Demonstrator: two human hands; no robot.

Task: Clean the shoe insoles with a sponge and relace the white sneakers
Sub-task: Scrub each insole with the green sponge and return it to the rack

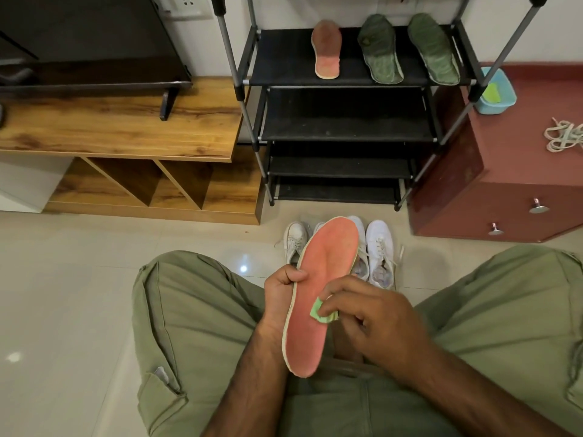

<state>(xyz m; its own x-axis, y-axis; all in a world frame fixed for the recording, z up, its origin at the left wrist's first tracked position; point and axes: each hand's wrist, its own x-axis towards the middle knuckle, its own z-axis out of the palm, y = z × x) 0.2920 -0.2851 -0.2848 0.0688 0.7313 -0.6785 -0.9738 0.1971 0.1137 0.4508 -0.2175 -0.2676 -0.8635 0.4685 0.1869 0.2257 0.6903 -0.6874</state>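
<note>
- Four insoles are showing: one salmon-pink insole (325, 272) is being held over a seated person's lap; a second pink insole (327, 50) is lying on the top shelf of the black shoe rack (347, 115); two green insoles (380, 48) are lying beside it on that same shelf
- Three white sneakers (380, 244) are standing plainly on the floor (79, 279) just in front of the rack, partly hidden behind the held insole; a white sliver between them may be a fourth, though that is hard to tell
- Two pieces of green sponge are appearing: a small sponge (319, 312) at the held insole, and another lying in a blue basket (504, 80) on the maroon cabinet (520, 152); one bundle of white laces (564, 137) is lying on that cabinet top, well apart from the sneakers
- The left hand (282, 290) is gripping the held insole by its left edge, fingers curled round the rim and thumb lying on top
- The right hand (375, 313) is pinching the small sponge in its fingertips and pressing it against the middle of the insole
- The held insole is facing up, pink and faintly mottled inside a pale cream rim; its toe is pointing away toward the sneakers, its heel hanging near the lap
</note>
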